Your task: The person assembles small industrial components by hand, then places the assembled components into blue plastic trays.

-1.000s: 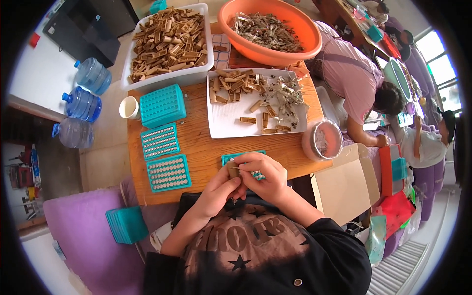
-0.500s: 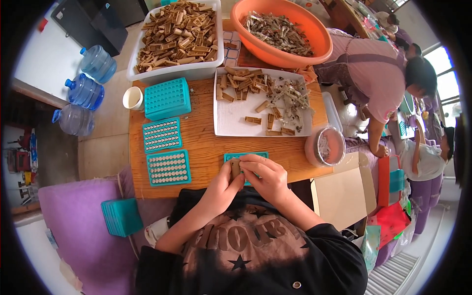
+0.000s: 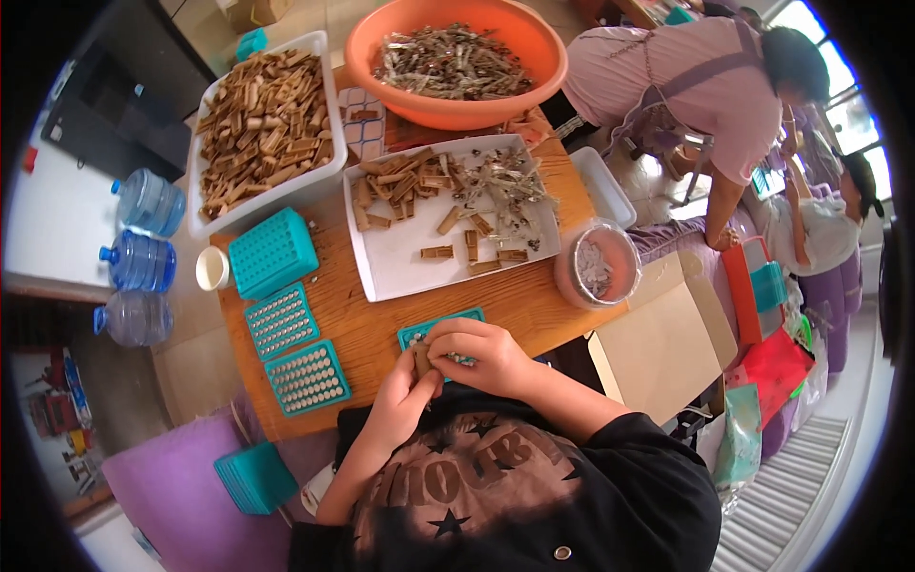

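My left hand [image 3: 398, 404] grips a small brown plastic casing [image 3: 422, 358] upright near the table's front edge. Against it, the fingers of my right hand [image 3: 488, 358] are pinched together; what lies between them is hidden. Under both hands is a teal tray [image 3: 467, 316], mostly covered, with small light parts showing in it. Beyond it, a shallow white box [image 3: 396, 267] holds more brown casings [image 3: 398, 181] and a pile of clear and metallic small parts [image 3: 510, 191]. To the left lie two teal trays, one with flat round silver pieces [image 3: 308, 377], the other with pointed ones [image 3: 282, 322].
At the back stand a white bin [image 3: 334, 143] of brown casings and an orange basin [image 3: 453, 116] of small parts. A teal tray stack [image 3: 274, 253] and white cup [image 3: 213, 269] sit left, a clear tub [image 3: 599, 267] right. A person in pink [image 3: 705, 95] bends nearby.
My view has turned and shifted, so the table appears tilted. Both hands stay together at the brown casing, with the right fingers lying further over it.
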Action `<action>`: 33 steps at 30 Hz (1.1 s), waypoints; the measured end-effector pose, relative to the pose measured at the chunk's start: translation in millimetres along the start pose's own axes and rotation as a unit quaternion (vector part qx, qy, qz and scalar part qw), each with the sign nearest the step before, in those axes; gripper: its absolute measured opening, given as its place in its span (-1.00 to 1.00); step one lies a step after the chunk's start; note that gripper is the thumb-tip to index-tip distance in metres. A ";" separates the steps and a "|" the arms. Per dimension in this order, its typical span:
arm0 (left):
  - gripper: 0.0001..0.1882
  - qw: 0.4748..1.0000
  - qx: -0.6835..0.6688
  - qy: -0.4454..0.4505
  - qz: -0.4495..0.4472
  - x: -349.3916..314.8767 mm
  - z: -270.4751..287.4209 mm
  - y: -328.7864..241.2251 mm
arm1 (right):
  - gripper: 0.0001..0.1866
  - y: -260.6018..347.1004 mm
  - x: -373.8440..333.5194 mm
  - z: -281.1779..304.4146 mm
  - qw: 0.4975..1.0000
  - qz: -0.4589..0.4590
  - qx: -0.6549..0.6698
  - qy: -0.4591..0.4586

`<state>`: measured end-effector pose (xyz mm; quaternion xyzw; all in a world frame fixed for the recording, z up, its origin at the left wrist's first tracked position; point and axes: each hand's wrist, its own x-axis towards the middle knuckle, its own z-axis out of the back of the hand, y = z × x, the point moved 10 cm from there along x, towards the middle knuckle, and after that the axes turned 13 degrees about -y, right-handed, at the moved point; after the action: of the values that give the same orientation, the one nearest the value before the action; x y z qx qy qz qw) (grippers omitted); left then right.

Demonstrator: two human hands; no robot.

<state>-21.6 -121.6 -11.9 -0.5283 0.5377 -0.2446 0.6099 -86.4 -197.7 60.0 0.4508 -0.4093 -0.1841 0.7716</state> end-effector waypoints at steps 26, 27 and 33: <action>-0.81 0.986 0.012 -0.163 -0.016 33.0 82.9 2.3 | -0.74 -374.1 -106.4 372.1 0.793 -0.472 -0.046 -0.383; -0.81 0.987 0.001 -0.158 -0.016 35.6 82.0 0.5 | -0.74 -377.2 -106.2 377.3 0.797 -0.473 -0.045 -0.373; -0.81 0.984 -0.018 -0.169 -0.045 43.2 85.6 -9.9 | -0.65 -290.0 -36.2 352.2 0.801 -0.512 -0.089 -0.297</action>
<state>72.4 -129.6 -31.8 -0.5966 0.4069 -0.1687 0.6709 -364.3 -518.5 -111.2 0.4474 -0.3098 -0.7130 0.4421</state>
